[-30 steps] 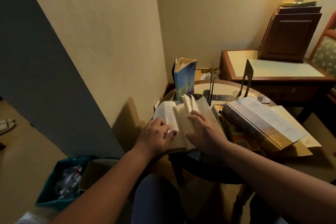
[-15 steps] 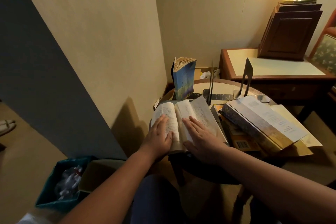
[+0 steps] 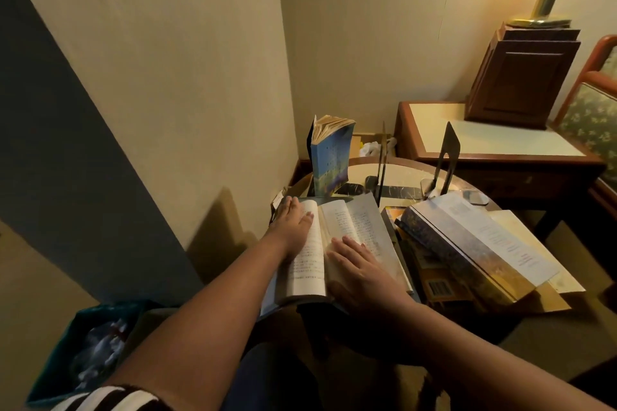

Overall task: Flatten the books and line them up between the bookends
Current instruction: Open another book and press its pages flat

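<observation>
— While both palms are pressing on it, where is the open book (image 3: 337, 243) lying?
— At the desk's (image 3: 404, 173) near edge. The right hand (image 3: 362, 272) is lying flat on the right page, fingers spread wide; the left hand (image 3: 293, 220) is lying flat on the left page, fingers loosely together, gripping nothing.
— Beyond that?
— A stack of books (image 3: 467, 250) is leaning just right. Farther back, a blue book (image 3: 330, 157) is standing upright, left of two dark bookends (image 3: 445, 157).

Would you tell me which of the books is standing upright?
The blue-covered book at the table's back; the open book and the pile lie flat.
</observation>
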